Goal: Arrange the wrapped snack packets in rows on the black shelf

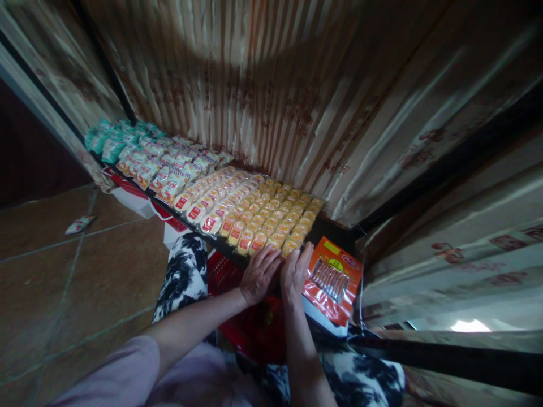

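My left hand [259,275] rests with its fingers stretched out at the front ends of the rows of yellow wrapped snack packs [271,217]. Beside it my right hand [294,274] stands edgewise, fingers straight, along the right end of these rows. Both hands look open, and the fingertips seem to touch the nearest packs. Just right of my right hand lies an orange packet [333,277] with a picture of sausage-like sticks on it. White round packs with red labels [201,209] lie in rows to the left of the yellow ones.
Farther left on the dark shelf are white-and-orange snack bags [169,181] and green bags [112,144]. A red basket [223,271] stands under the shelf. Pleated curtains [254,73] hang behind. A small packet [80,225] lies on the tiled floor [114,271]. A dark bar [445,362] crosses the lower right.
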{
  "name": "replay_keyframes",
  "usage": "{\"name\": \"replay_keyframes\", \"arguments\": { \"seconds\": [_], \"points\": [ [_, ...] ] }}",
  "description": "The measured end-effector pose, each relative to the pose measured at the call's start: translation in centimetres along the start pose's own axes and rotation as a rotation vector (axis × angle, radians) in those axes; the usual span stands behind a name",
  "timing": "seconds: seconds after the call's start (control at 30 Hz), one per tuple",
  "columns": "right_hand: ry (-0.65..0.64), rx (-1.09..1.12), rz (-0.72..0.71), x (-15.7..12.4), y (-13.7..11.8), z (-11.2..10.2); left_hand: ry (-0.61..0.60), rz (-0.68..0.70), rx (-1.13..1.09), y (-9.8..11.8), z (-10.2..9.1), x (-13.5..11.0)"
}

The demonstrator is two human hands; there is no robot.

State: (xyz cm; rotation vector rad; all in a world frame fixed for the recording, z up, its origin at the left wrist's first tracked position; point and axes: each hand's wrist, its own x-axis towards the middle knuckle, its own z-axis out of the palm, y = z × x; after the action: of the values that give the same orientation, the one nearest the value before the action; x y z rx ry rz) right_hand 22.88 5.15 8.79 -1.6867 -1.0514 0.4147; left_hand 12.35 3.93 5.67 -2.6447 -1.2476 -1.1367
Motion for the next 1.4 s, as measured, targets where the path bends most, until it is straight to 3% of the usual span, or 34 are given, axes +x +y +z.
{"name": "replay_keyframes", "arguments": {
  "seconds": [0.4, 0.67, 0.97, 1.23, 1.4],
  "points": [
    [-0.022, 0.109, -0.01, 0.7, -1.0, 0.9, -0.007, 0.007, -0.046, -0.3, 0.5, -0.1],
    [0.002, 0.039, 0.023, 0.9, -0.9, 0.9, 0.025, 0.016, -0.013, -0.2, 0.4, -0.1],
    [-0.001, 0.038, 0.025, 0.9, -0.8, 1.1, -0.019, 0.011, -0.027, -0.2, 0.1, 0.0],
    [0.083, 0.052, -0.003, -0.2, -0.7, 0.0, 0.055, 0.067, -0.02, -0.6, 0.4, -0.3],
    [0.169, 0.096, -0.058, -3.2, -1.2, -1.2, 0.089, 0.099, -0.045, -0.5, 0.1, -0.1]
  ]
}}
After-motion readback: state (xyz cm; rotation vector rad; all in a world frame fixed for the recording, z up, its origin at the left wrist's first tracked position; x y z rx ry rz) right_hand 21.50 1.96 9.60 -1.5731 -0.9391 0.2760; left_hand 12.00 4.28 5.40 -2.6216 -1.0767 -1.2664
